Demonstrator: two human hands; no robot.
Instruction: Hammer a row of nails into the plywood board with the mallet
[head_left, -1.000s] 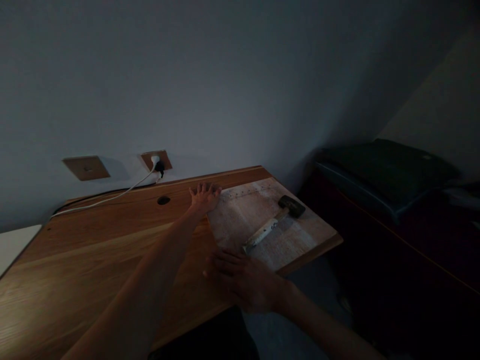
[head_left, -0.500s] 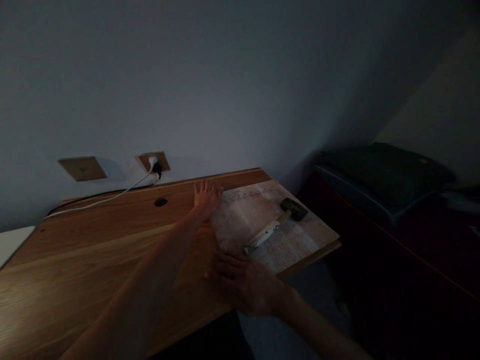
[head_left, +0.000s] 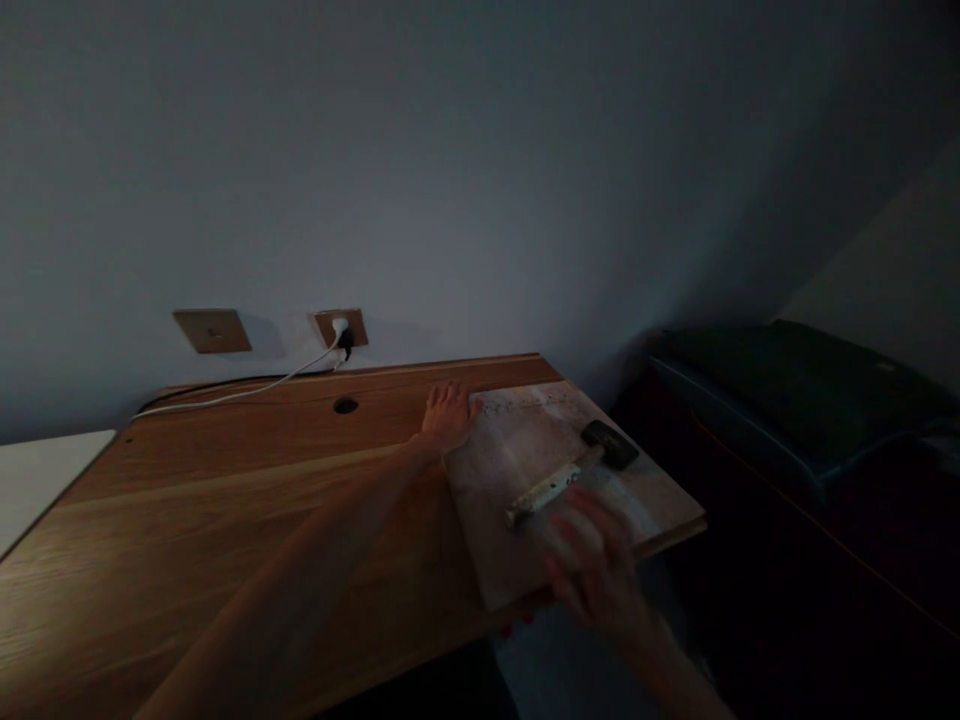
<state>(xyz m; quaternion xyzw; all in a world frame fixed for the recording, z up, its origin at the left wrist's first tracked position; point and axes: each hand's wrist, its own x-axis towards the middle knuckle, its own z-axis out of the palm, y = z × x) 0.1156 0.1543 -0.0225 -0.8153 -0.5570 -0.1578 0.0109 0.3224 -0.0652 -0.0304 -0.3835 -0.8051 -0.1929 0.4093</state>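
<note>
The hammer (head_left: 559, 483) lies on its side on the board (head_left: 517, 450), at the right end of the table (head_left: 225, 510), its head far and right, its pale, worn handle slanting near and left. The right hand (head_left: 592, 560), blurred, is over the board's near edge, its fingers apart and loosely bent; the fingertips are just on the near side of the handle, about midway along it, and whether they touch it or the board I cannot tell. The head lies beyond these fingers, farther and a little right, apart from them. The left hand (head_left: 448, 415) rests palm down at the board's far-left corner, fingers fairly straight and slightly spread, pointing far, the thumb at the board's left edge. From that thumb the handle's butt end is nearer and to the right, well apart. A line of small dark marks runs along the board's far side, just right of the left hand. Left of that hand, the table has a dark hole (head_left: 346, 405); beyond it, a white cord (head_left: 247, 394) runs to a plug in the socket (head_left: 341, 328) on the wall (head_left: 450, 200). Far right sits a dark green cushion-like thing (head_left: 802, 385).
</note>
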